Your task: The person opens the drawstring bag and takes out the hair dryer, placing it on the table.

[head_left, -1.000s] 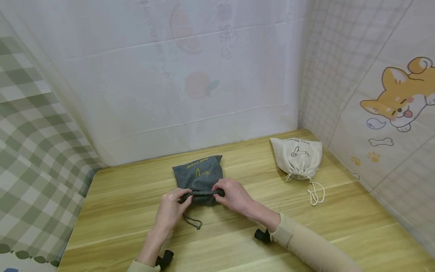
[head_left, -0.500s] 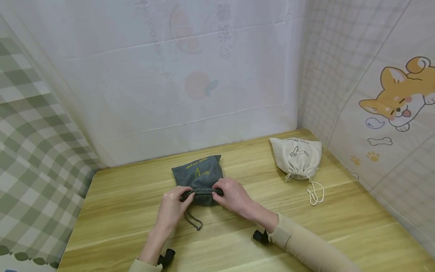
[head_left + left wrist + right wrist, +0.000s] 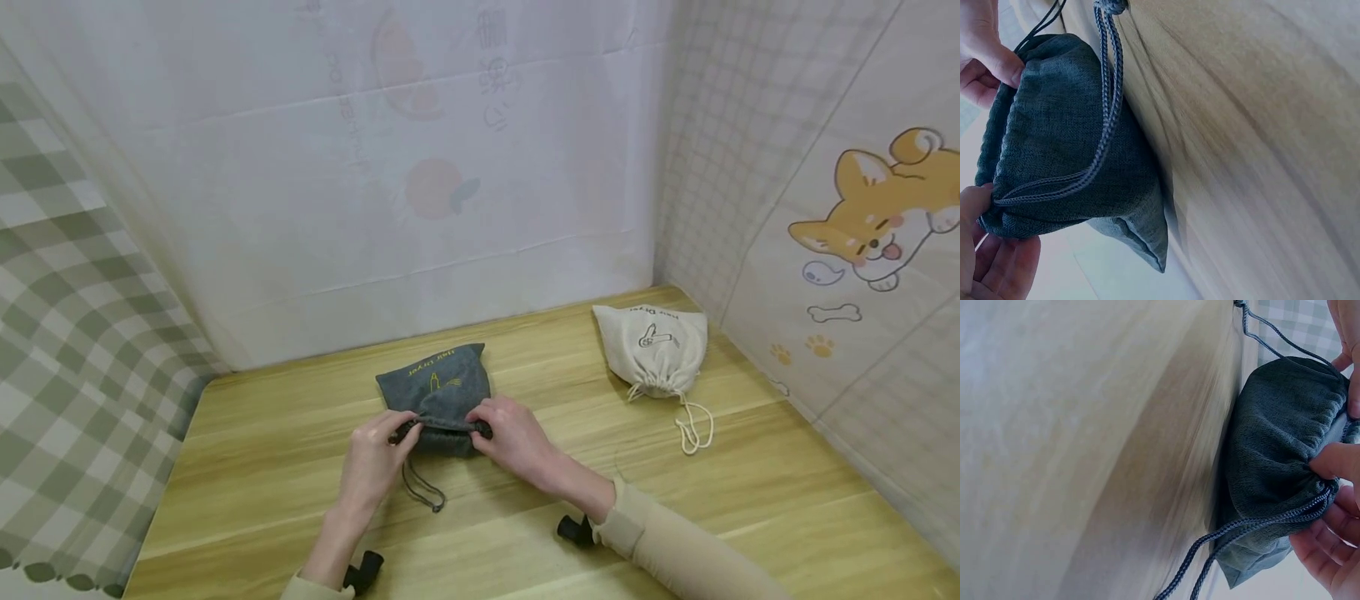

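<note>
A dark grey drawstring bag (image 3: 450, 392) printed "Hair Dryer" in yellow rests on the table, its mouth toward me. My left hand (image 3: 372, 458) pinches the left end of its gathered rim. At the right end, my right hand (image 3: 517, 437) pinches the rim between thumb and fingers. A narrow gap shows between the two edges of the mouth. From the left side a grey cord (image 3: 422, 487) hangs down to the table. In the left wrist view a knotted cord (image 3: 1110, 94) loops across the bag (image 3: 1072, 125). What the bag contains is hidden.
A cream drawstring bag (image 3: 654, 354), also marked "Hair Dryer", lies at the back right with its white cord (image 3: 696, 429) trailing. The wooden table (image 3: 285, 433) is bounded by a white curtain (image 3: 450, 275) behind and cloth panels at both sides.
Both hands keep their pinch on the grey bag's rim. Its mouth has parted slightly, with the near side lower and the front print tilted back. The cream bag stays put.
</note>
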`<state>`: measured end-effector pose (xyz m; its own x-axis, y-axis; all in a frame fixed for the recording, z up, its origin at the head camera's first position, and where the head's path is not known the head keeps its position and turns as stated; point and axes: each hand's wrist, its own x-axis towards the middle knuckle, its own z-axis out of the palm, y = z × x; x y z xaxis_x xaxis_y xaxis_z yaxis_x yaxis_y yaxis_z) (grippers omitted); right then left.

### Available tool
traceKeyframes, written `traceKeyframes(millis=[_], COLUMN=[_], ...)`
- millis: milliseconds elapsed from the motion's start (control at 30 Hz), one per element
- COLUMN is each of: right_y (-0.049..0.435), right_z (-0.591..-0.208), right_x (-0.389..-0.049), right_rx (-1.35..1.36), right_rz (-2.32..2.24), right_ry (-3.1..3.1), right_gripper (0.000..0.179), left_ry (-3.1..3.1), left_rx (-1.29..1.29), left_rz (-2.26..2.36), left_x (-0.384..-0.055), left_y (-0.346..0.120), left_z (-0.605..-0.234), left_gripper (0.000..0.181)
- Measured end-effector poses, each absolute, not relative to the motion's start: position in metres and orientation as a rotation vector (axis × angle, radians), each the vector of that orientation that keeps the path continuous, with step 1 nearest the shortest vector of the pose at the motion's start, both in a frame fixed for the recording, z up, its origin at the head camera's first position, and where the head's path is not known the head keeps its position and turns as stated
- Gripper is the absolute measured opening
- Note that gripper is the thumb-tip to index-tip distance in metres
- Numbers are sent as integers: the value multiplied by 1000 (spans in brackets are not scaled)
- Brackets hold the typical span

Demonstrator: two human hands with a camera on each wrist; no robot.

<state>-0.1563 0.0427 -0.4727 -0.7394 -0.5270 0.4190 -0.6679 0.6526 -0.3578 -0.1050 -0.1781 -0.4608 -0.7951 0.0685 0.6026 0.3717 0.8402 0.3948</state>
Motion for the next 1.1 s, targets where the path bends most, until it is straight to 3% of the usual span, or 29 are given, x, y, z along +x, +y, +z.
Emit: traceKeyframes(millis=[1100], right_y=[56], right_z=[-473], right_x=[-153], right_rx=[781], right_rz=[843], right_ry=[-2680], right_gripper=[13], left_ry=[-2427], left_rx=[-247], left_rz=[-690], left_x=[-108], left_y=[-190], left_z=[-450], left_gripper=[15])
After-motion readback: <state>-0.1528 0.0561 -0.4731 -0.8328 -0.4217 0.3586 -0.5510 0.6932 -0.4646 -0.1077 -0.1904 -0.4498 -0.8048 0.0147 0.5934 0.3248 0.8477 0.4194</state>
